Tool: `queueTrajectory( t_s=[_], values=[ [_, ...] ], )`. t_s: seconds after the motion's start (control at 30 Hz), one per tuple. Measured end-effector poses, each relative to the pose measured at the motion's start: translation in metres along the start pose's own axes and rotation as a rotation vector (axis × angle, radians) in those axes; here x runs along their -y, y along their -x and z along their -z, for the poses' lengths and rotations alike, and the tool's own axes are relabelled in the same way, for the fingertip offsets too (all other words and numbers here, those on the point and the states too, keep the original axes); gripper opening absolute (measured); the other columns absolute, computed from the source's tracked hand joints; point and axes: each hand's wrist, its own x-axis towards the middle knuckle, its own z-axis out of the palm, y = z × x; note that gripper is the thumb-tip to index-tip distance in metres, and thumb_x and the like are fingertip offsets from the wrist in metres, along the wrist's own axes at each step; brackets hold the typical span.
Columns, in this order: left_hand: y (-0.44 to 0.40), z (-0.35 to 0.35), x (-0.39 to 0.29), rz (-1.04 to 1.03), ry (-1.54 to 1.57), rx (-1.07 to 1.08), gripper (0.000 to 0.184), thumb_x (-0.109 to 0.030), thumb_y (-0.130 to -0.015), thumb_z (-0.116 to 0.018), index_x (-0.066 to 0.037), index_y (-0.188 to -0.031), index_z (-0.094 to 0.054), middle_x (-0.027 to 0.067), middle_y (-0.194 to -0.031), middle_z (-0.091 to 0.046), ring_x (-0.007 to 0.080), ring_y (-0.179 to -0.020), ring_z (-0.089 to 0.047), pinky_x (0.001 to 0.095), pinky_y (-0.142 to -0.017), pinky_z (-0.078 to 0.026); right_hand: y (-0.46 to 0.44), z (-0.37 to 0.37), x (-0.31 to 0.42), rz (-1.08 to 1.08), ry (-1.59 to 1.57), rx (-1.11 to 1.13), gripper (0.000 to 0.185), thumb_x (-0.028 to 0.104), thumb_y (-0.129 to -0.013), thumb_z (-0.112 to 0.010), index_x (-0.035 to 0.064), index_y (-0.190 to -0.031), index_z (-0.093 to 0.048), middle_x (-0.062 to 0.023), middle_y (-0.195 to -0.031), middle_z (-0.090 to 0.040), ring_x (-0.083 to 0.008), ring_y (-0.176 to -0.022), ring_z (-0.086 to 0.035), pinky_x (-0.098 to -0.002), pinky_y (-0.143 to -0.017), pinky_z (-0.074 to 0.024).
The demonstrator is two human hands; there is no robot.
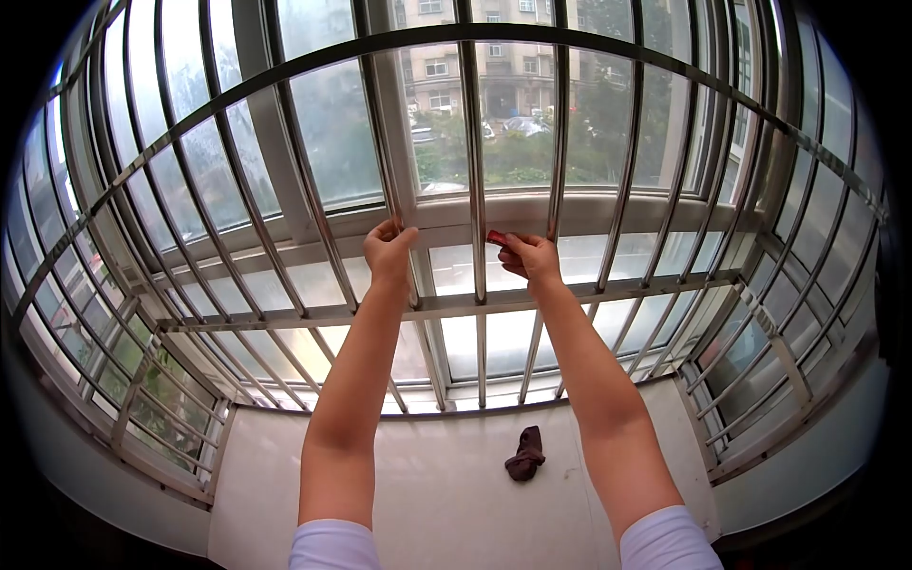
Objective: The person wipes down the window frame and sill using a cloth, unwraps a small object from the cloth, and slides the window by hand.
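Observation:
Both arms reach up to a grille of shiny metal bars (478,171) in front of a window. My left hand (389,249) is closed around one upright bar, a little above the lower crossbar (446,304). To its right, my right hand (530,256) pinches a small red object (496,237) between thumb and fingers, close beside another upright bar. The red object's tip points left, toward the bar between my two hands. What exactly the red object is cannot be made out.
A dark crumpled cloth (525,454) lies on the pale surface (427,503) below the grille. Side grilles curve in at left and right. Beyond the glass are a building (494,76), parked cars and greenery.

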Motion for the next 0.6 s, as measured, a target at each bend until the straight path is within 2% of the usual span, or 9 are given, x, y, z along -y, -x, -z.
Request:
queueTrajectory(
  t_s=[0.1,0.2,0.33,0.53,0.6],
  values=[
    [-0.002,0.004,-0.006,-0.02,0.019,0.041,0.026,0.0,-0.072,-0.071,0.0,-0.097,-0.061,0.0017,-0.084,-0.059,0.0112,-0.079,-0.054,0.026,-0.076,-0.043,-0.003,-0.001,-0.003,0.006,-0.061,0.025,0.025,0.021,-0.086,-0.067,0.0004,-0.101,-0.063,-0.0066,-0.08,-0.067,-0.0141,-0.066,-0.066,-0.0283,-0.06,-0.0579],
    [0.006,0.005,-0.013,0.032,-0.076,0.106,0.026,-0.001,-0.072,-0.071,0.0,-0.097,-0.062,0.0012,-0.084,-0.06,0.0107,-0.079,-0.054,0.0255,-0.075,-0.042,-0.004,-0.008,-0.001,0.0,-0.105,-0.003,0.026,0.022,-0.087,-0.066,0.0,-0.101,-0.063,-0.0067,-0.08,-0.067,-0.0142,-0.065,-0.066,-0.0285,-0.061,-0.058],
    [0.004,0.005,-0.012,0.022,-0.027,0.143,0.026,-0.001,-0.072,-0.071,-0.001,-0.096,-0.062,0.0015,-0.084,-0.061,0.011,-0.078,-0.054,0.0248,-0.074,-0.041,-0.009,-0.013,0.004,0.034,-0.072,-0.013,0.025,0.019,-0.087,-0.066,-0.0011,-0.101,-0.06,-0.0078,-0.079,-0.066,-0.0145,-0.065,-0.066,-0.0284,-0.06,-0.0584],
    [-0.002,0.009,-0.013,0.077,0.015,0.093,0.027,-0.004,-0.072,-0.073,-0.003,-0.097,-0.064,-0.0002,-0.083,-0.062,0.0106,-0.076,-0.055,0.0232,-0.072,-0.041,-0.011,-0.021,0.003,0.129,0.023,-0.092,0.031,0.015,-0.086,-0.066,-0.0045,-0.107,-0.053,-0.0099,-0.082,-0.066,-0.0143,-0.064,-0.065,-0.0272,-0.059,-0.0576],
    [-0.005,0.014,-0.018,0.115,0.055,0.078,0.043,-0.001,-0.071,-0.073,0.004,-0.11,-0.057,0.0078,-0.094,-0.062,0.0164,-0.088,-0.058,0.0292,-0.084,-0.044,-0.011,-0.023,0.005,0.134,0.042,-0.098,0.033,0.014,-0.086,-0.066,-0.0051,-0.109,-0.051,-0.0104,-0.083,-0.066,-0.0141,-0.063,-0.065,-0.0268,-0.058,-0.0571]
  ],
)
